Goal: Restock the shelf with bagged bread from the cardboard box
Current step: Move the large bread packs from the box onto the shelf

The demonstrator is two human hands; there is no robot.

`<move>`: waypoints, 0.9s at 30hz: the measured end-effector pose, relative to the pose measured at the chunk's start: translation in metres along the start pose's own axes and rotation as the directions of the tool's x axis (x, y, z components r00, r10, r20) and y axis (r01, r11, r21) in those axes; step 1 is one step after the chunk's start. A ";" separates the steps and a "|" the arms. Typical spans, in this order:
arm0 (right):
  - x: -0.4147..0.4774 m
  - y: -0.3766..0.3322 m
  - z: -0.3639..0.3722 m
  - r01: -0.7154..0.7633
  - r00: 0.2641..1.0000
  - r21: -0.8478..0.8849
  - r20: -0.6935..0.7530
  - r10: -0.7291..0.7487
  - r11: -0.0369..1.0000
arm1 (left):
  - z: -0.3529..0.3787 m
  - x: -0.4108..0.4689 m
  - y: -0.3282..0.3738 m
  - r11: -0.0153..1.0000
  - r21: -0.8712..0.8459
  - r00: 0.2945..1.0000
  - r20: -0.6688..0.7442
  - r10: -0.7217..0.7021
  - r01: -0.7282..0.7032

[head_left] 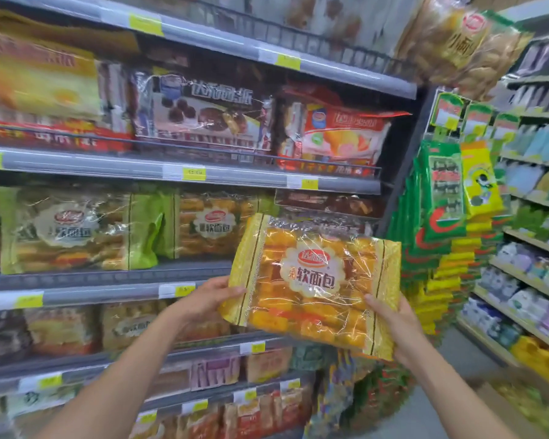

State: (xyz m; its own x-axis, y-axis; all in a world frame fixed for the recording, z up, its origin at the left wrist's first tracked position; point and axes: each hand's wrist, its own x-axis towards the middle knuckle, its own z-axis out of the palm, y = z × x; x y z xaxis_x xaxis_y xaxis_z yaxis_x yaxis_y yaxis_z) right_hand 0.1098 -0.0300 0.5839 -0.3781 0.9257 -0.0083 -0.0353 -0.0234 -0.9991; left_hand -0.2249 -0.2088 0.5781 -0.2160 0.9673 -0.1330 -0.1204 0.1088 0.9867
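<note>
Head view: bread bag [311, 280] looks light, squashy, film slick – left grip [210, 296] & right grip [396, 327] pinch its end seams, prob. safest hold.

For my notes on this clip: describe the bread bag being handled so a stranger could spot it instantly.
Start at the grey shelving unit filling the left of the view; in front of its right end, the left hand and right hand hold one bread bag by its side edges. Its end panels are golden yellow, whereas the shelved bags behind it have green ends.
</note>
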 end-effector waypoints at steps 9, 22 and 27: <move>0.105 0.013 0.128 -0.004 0.984 -0.092 0.175 0.020 0.996 | -0.104 0.020 0.011 0.977 0.211 0.977 -0.210 0.034 0.011; 0.228 0.012 0.255 0.123 0.991 -0.282 0.093 -0.101 0.952 | -0.258 0.119 -0.010 0.884 0.466 0.842 -0.490 0.225 0.035; 0.246 0.029 0.265 0.100 0.995 -0.357 0.051 -0.087 0.929 | -0.239 0.124 0.001 0.822 0.531 0.836 -0.532 0.135 0.206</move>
State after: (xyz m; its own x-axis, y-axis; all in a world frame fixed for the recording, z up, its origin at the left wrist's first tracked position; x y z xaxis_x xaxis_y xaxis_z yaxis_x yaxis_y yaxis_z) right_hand -0.2297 0.0971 0.5641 -0.4200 0.9039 0.0809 0.2594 0.2050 -0.9438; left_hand -0.4828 -0.1438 0.5400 -0.7127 0.7009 -0.0273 0.3713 0.4101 0.8330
